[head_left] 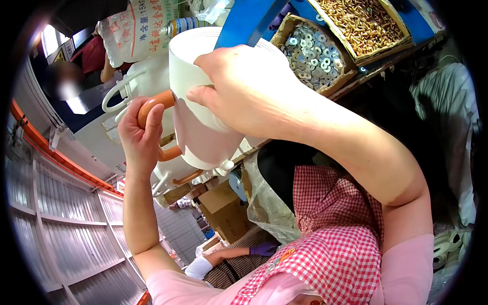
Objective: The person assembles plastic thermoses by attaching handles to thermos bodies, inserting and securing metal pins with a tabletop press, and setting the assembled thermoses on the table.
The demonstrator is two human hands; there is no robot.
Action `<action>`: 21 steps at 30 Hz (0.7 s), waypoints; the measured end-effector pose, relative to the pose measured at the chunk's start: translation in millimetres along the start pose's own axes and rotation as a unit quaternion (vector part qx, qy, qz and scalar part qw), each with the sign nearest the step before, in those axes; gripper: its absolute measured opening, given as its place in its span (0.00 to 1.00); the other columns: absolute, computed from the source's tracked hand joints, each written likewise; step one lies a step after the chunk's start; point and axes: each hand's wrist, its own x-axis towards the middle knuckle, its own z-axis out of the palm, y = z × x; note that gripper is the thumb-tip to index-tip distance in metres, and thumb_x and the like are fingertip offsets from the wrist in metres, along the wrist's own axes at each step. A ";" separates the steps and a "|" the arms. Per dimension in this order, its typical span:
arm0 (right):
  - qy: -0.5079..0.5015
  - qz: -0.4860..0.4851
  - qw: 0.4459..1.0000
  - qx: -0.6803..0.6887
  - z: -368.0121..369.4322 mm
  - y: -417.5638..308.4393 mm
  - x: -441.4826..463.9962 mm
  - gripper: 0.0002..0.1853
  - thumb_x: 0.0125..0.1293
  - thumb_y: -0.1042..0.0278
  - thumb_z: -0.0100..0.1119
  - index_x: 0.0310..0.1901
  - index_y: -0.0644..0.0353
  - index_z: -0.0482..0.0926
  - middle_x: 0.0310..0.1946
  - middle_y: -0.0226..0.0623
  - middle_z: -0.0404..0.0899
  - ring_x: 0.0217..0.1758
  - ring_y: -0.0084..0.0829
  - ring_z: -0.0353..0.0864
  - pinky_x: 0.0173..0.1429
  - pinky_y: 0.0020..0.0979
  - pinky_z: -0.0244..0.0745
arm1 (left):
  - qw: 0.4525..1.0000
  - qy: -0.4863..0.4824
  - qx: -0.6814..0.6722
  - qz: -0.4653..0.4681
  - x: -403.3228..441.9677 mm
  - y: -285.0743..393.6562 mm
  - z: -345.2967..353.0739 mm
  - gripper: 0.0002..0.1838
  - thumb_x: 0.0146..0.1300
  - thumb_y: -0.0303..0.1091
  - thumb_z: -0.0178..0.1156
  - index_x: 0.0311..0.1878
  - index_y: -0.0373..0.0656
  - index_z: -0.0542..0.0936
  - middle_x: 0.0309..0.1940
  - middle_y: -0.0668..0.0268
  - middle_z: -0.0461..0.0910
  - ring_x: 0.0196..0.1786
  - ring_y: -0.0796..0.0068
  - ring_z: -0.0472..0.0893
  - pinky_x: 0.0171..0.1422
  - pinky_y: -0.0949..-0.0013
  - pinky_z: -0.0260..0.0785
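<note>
"Yo, what's on my remote feed?"
"Left hand (138,133) wrapped round a smooth, curved orange handle (164,98); right hand (230,86) clamped onto the smooth white cylinder (208,140) just under it."

The jug (195,114) is mid-frame, the left hand (140,127) on the handle (163,99) at its left side, the right hand (229,76) at its upper part. Upper right, 2 boxes adjoin: washers (310,53) in the left box (347,76), fasteners (361,23) in the right box (386,51). Upper left, a sack (137,33) lies left of a can (182,25). A carton (229,213) sits below the jug.
</note>
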 end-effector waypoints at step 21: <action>-0.067 0.065 0.993 -0.068 -23.3 -7.2 8.0 0.21 0.62 0.50 0.67 0.41 0.63 0.85 0.33 0.54 0.85 0.39 0.52 0.87 0.44 0.46 0.83 | 0.996 -0.018 0.067 0.059 10.0 -7.6 1.2 0.12 0.75 0.32 0.55 0.48 0.34 0.84 0.38 0.69 0.84 0.32 0.83 0.74 0.37 0.77 0.66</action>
